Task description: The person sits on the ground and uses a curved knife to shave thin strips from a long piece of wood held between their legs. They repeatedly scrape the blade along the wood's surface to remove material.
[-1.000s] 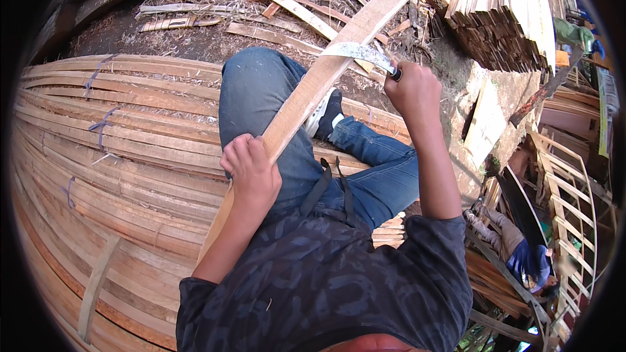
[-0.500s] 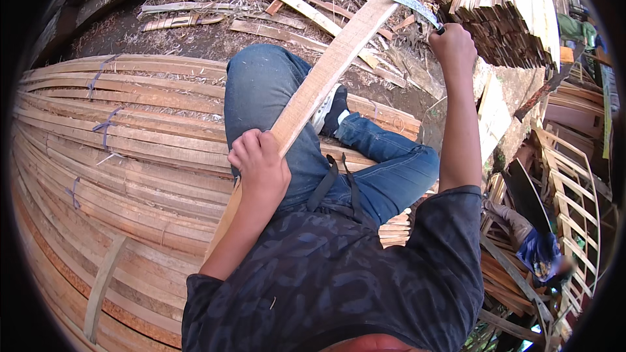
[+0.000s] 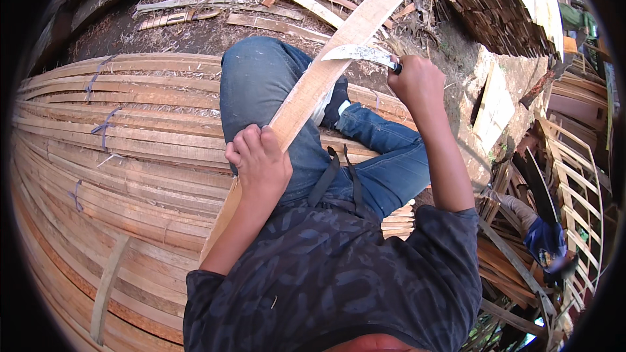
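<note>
From where I stood, the plank [image 3: 312, 88] ran on a long slant, its near end going under the person's left forearm and its far end pointing away and to the right, over the littered ground [image 3: 176, 42]. Its middle stretch lay by the raised left knee [image 3: 254, 72], broad face up. The left hand [image 3: 259, 160] gripped it there, fingers curled over the left edge. The right hand [image 3: 417, 81] was clenched around the dark handle of a curved knife [image 3: 357, 53], whose blade lay crosswise over the plank, tip to the left; I could not tell whether its edge touched the wood. Half a second earlier the knife had been out by the plank's far end, the right arm stretched; now it had come back toward the knee, while the left hand kept its hold. To the left, long wooden strips [image 3: 130, 140] lay in bundles held by purple ties [image 3: 104, 128]. Beyond the right hand rose a stack of thin boards [image 3: 505, 6], and farther right a co-worker in blue [image 3: 544, 241] was bent over.
</note>
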Demonstrator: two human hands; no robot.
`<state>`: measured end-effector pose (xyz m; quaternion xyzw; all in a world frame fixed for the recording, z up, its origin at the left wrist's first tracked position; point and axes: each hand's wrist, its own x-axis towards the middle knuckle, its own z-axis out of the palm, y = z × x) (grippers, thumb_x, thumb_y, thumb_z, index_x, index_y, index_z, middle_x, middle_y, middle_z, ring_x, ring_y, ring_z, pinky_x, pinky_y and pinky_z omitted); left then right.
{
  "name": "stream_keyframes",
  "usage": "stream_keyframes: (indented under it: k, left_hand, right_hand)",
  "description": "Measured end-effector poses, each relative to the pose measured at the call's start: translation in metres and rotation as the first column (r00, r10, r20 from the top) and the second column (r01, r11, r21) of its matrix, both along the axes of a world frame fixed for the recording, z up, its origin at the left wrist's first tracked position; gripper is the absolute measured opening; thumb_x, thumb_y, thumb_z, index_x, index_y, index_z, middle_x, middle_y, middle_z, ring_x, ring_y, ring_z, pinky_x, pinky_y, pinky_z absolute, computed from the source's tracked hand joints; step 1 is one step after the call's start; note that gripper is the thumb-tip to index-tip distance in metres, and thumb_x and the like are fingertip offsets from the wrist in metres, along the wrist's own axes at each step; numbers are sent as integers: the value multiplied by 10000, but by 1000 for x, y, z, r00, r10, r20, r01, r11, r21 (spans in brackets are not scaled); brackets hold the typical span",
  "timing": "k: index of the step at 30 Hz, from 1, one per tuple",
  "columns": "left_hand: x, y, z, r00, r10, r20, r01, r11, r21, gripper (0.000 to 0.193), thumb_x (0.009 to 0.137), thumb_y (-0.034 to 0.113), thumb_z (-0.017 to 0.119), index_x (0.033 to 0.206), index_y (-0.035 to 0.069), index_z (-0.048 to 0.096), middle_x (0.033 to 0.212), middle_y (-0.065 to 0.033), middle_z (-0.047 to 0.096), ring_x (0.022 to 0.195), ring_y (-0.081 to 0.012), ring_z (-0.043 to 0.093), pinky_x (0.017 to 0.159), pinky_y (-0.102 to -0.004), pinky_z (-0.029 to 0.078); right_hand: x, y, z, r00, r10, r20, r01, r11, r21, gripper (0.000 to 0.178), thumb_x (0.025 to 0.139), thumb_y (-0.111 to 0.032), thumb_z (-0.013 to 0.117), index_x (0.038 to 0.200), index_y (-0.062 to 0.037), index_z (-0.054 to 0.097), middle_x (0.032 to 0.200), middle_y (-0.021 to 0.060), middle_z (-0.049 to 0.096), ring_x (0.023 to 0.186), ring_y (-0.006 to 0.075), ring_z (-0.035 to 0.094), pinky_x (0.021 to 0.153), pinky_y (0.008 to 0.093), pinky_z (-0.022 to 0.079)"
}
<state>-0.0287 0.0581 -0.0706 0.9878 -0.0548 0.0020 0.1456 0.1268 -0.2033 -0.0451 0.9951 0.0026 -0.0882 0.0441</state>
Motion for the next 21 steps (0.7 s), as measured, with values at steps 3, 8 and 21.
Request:
stream_keyframes:
  k: [3, 8, 21]
  left_hand:
    - [1, 0, -5, 999, -17, 36, 15, 999, 38, 540, 715, 163, 724, 1148, -21, 457, 1113, -206, 462, 1052, -365, 449, 903, -516, 305]
    - [6, 0, -1, 1000, 1, 17, -3, 994, 113, 532, 714, 176, 723, 1134, -9, 456, 1117, -191, 473, 1046, -351, 462, 895, -509, 327]
    - [2, 6, 3, 1000, 26, -11, -25, 996, 90, 478, 779, 285, 718, 1082, 26, 455, 1077, -155, 460, 1012, -319, 466, 862, -507, 311]
  right_hand:
    - [6, -9, -6, 999, -39, 9, 39, 999, 18, 204, 787, -242, 659, 755, -52, 726, 725, 198, 684, 682, 338, 695, 624, 425, 556]
    - [34, -9, -13, 997, -76, 13, 77, 997, -25, 224, 754, -227, 668, 854, -38, 734, 833, 203, 707, 791, 369, 701, 728, 429, 567]
    - [4, -121, -71, 841, -541, 6, 507, 793, 339, 421, 850, -370, 649, 777, 41, 704, 748, 254, 668, 767, 415, 676, 724, 470, 511]
